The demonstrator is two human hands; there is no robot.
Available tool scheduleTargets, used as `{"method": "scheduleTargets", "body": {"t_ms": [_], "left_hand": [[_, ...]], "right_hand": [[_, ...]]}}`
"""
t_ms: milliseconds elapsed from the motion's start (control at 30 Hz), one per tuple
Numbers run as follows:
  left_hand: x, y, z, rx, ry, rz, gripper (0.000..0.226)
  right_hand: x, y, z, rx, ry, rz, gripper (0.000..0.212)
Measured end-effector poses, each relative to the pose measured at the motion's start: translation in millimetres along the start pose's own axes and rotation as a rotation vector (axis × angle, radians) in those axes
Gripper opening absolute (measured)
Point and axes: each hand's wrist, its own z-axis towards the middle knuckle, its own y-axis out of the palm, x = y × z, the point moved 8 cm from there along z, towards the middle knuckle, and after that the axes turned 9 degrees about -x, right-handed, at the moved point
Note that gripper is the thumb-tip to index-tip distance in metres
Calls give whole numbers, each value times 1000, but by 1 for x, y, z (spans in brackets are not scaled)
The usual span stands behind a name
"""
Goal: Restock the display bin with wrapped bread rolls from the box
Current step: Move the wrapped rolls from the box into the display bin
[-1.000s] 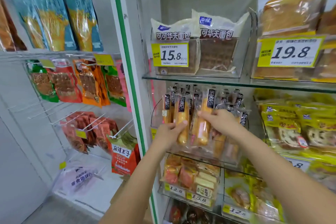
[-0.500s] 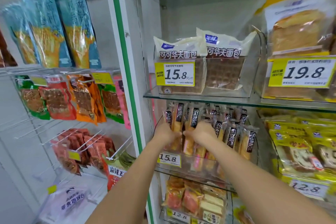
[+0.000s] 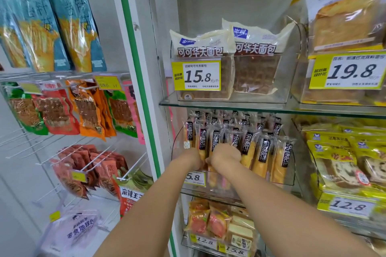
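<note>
A clear plastic display bin [image 3: 289, 175] on the middle glass shelf holds several long wrapped bread rolls [image 3: 262, 156] standing upright, each with a black label strip. Both my hands reach into the bin's front left part. My left hand [image 3: 193, 158] is closed around rolls at the left end. My right hand [image 3: 225, 155] sits right beside it, fingers curled over the rolls in front. The fingertips of both hands are hidden among the wrappers. The box is out of view.
A glass shelf [image 3: 229, 104] just above the bin carries cocoa bread packs [image 3: 255, 64] behind a 15.8 price tag [image 3: 197, 75]. Yellow bread packs [image 3: 344, 162] fill the bin to the right. Snack bags [image 3: 83, 108] hang on wire hooks left of the green-edged cabinet post [image 3: 142, 89].
Both hands have pushed the rolls from in front of the bin down into it. The camera has moved closer and tilted up slightly.
</note>
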Motion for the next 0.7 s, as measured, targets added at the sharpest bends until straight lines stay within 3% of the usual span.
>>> {"method": "scheduleTargets", "body": {"t_ms": [133,233,333,400,500,600,700], "left_hand": [[0,-1,-13,89,-19,-15,26],[-6,-9,-30,213,7,-56,26],[-12,-7,-66,450,151,-292,24],[-15,19,-97,500,268,-483,18],[-25,95,-114,390,300,-574,8],[-49,201,-103,170,153,-574,25],[-76,298,-95,11,10,-641,25]], "right_hand": [[2,4,-4,-10,-31,-30,33],[7,-11,-21,94,-109,-15,31],[22,-30,-56,258,-288,126,47],[40,-23,-79,240,-386,274,47],[64,29,-104,103,-465,291,58],[90,119,-111,-98,-438,189,62],[123,220,-103,-276,-361,202,58]]}}
